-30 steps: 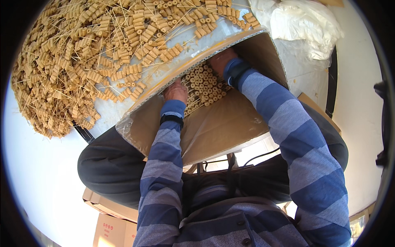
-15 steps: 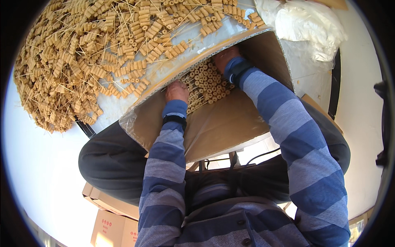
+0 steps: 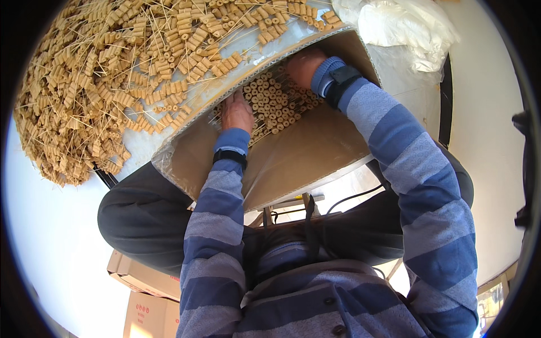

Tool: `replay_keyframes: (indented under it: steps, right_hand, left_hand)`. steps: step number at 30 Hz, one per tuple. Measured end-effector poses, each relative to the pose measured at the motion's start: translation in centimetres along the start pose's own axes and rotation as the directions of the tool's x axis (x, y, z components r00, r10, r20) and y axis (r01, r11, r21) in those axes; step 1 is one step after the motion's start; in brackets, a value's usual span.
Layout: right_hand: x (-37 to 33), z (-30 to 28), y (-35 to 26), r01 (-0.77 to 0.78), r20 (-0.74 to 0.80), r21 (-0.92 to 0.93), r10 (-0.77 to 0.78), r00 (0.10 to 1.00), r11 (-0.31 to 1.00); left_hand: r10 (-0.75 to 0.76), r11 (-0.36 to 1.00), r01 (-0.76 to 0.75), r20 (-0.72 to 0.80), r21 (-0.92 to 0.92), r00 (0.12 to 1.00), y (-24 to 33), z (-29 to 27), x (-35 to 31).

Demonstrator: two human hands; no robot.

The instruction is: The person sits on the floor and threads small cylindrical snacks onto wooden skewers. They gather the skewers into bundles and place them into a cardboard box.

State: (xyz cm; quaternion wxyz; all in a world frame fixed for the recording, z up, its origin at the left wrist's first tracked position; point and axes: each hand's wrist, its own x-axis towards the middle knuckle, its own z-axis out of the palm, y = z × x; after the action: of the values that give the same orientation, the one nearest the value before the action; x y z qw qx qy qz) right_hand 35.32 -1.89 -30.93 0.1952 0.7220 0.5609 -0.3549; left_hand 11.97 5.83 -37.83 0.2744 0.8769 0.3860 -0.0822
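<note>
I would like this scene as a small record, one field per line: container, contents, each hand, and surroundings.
container: open brown cardboard box
contents: packed light-brown cylinders, many round ends showing
left hand: bare, inside the box, at the cylinders' left side; grip unclear
right hand: bare, inside the box, toward the far right; fingers mostly hidden
beyond box, left: large loose pile of light-brown ridged pieces on thin sticks
beyond box, right: crumpled white plastic sheeting

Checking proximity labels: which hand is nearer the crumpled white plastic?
Right. The right hand is inside the cardboard box, left of the white plastic; the left hand, also inside, is farther left.
</note>
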Motion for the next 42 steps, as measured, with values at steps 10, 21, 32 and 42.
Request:
replay_keyframes:
  steps: [10,21,32,42]
  right_hand:
    - [-14.7,-9.3,0.1,0.284,-0.325,-0.029,-0.278,0.904,0.958]
    - [-25.4,-7.2,-1.4,0.064,-0.330,0.012,-0.057,0.942,0.998]
    - [-25.0,-8.1,0.0,0.054,-0.389,0.138,0.004,0.921,0.989]
    - [-24.8,-8.3,-0.9,0.172,-0.638,0.090,-0.076,0.766,0.981]
  left_hand:
    - [-0.009,1.000,0.010,0.110,-0.008,0.994,1.5,-0.7,-1.0]
    - [-0.099,0.995,0.096,0.520,0.034,0.848,-0.2,4.4,-1.8]
    - [-0.142,0.982,0.043,0.558,0.186,0.818,1.5,2.1,-1.1]
    - [-0.077,0.975,-0.082,0.661,0.207,0.747,2.9,3.3,-2.6]
